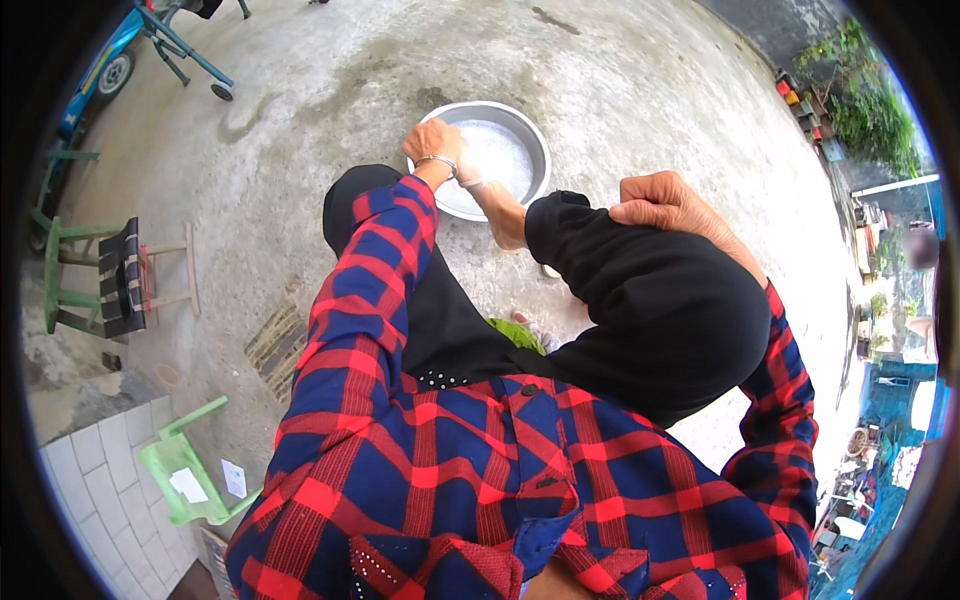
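On the rough grey concrete ground [650, 110] in front of us stands a round, shallow metal basin [530, 140] with pale, whitish water in it, just beyond our knees, which are covered in black trousers [660, 300]. Our left hand [435, 140], a thin silver bangle [440, 160] on its wrist, reaches forward and rests at the near left rim of the basin, the fingers curled over the edge; we cannot tell whether they actually grip the rim or only lie on it. Our right hand [665, 200] lies palm down on our right knee, loosely spread, touching only the black cloth and holding nothing. Both arms wear the sleeves of a red and dark-blue checked shirt [480, 470]. A small green thing [518, 335] shows between our legs, too hidden to name. To our left stand a green wooden stool [60, 275] with a dark folded cloth [122, 278] on it, and nearer to us a light green plastic stool [185, 465] beside pale paving tiles [95, 480]. A blue wheeled frame [185, 50] stands far off at the upper left.
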Tool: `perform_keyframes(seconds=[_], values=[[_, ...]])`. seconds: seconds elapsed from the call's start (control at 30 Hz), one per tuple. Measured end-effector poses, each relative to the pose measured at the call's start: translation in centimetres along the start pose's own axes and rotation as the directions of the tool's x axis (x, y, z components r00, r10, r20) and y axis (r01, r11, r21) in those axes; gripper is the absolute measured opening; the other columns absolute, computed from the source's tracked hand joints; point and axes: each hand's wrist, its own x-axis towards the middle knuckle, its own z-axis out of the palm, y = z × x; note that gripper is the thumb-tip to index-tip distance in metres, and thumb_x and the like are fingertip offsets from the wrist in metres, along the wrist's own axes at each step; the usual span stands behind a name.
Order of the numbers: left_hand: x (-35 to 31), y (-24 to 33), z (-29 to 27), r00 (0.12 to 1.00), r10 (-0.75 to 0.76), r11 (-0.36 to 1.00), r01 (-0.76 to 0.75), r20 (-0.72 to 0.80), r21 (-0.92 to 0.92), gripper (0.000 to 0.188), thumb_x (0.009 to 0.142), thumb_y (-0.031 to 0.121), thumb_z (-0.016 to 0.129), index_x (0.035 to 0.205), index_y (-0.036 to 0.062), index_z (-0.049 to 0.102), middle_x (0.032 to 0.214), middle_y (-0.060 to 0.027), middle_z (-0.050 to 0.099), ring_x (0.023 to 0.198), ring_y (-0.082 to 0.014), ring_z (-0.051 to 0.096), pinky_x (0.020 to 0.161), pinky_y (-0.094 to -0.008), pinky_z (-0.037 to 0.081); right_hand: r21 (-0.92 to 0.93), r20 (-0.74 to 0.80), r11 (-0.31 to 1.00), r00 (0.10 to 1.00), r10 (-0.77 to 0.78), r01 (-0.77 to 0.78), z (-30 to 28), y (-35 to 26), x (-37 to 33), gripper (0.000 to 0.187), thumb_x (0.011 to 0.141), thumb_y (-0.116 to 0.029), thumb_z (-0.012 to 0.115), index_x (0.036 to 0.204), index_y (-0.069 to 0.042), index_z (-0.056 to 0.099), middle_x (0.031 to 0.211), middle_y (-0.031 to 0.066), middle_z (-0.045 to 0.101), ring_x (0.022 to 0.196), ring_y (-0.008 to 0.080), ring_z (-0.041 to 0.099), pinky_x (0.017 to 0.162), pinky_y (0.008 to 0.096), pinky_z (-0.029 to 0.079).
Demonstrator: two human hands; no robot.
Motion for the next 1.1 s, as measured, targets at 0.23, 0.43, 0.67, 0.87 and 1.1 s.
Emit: perform_keyframes(seconds=[0.23, 0.43, 0.67, 0.87, 1.1], values=[[3.1, -1.2, 0.1, 0.966, -0.106, 0.976, 0.055, -0.236, -0.213, 0.034, 0.078, 0.034, 0.053, 0.08, 0.006, 0.073, 0.086, -0.0212, 0.069, 0.084, -0.0407, 0.066, 0.074, -0.0466, 0.052, -0.034, 0.049, 0.999, 0.999, 0.014, -0.013, -0.4, -0.5, 0.3, 0.036, 0.089, -0.021, 0.066, 0.062, -0.006, 0.047, 0.059, -0.0065, 0.037, 0.059, 0.0033, 0.036, 0.052, 0.0266, 0.03], [3.8, -1.3, 0.3, 0.928, -0.108, 0.917, -0.045, -0.357, -0.395, 0.032, 0.079, 0.029, 0.05, 0.071, 0.0041, 0.069, 0.079, -0.021, 0.067, 0.076, -0.0404, 0.063, 0.069, -0.0457, 0.049, -0.079, 0.051, 0.997, 0.999, -0.018, 0.022, -0.4, -0.7, 0.4, 0.035, 0.089, -0.022, 0.067, 0.064, -0.004, 0.05, 0.058, -0.0049, 0.041, 0.059, 0.0042, 0.038, 0.053, 0.0274, 0.032], [5.3, -1.8, 1.8, 0.86, 0.022, 0.89, -0.248, -0.509, -0.381, 0.03, 0.083, 0.022, 0.048, 0.073, 0.0005, 0.066, 0.074, -0.0222, 0.066, 0.073, -0.0413, 0.064, 0.066, -0.0479, 0.049, -0.052, 0.065, 0.998, 0.998, -0.026, 0.03, -0.4, -0.5, 0.3, 0.034, 0.089, -0.021, 0.067, 0.064, -0.004, 0.051, 0.058, -0.005, 0.041, 0.06, 0.0042, 0.038, 0.053, 0.0274, 0.032], [4.5, -0.9, 0.9, 0.886, -0.017, 0.888, -0.2, -0.464, -0.413, 0.031, 0.082, 0.021, 0.047, 0.069, -0.0001, 0.066, 0.074, -0.0222, 0.066, 0.073, -0.0411, 0.064, 0.067, -0.0467, 0.049, 0.001, 0.107, 1.0, 0.994, 0.026, -0.027, -0.3, -0.6, -0.4, 0.032, 0.09, -0.02, 0.064, 0.066, -0.006, 0.049, 0.061, -0.0071, 0.039, 0.062, 0.0024, 0.038, 0.055, 0.0247, 0.031], [5.1, -0.5, -0.4, 0.9, -0.117, 0.738, -0.204, -0.42, -0.643, 0.025, 0.074, 0.019, 0.049, 0.065, 0.001, 0.064, 0.076, -0.0194, 0.066, 0.073, -0.0351, 0.063, 0.071, -0.0409, 0.048, 0.14, 0.036, 0.987, 0.997, 0.071, -0.075, 0.9, -1.4, -1.8, 0.032, 0.092, -0.02, 0.062, 0.067, -0.007, 0.048, 0.061, -0.0081, 0.039, 0.061, 0.0012, 0.038, 0.054, 0.0229, 0.032]])
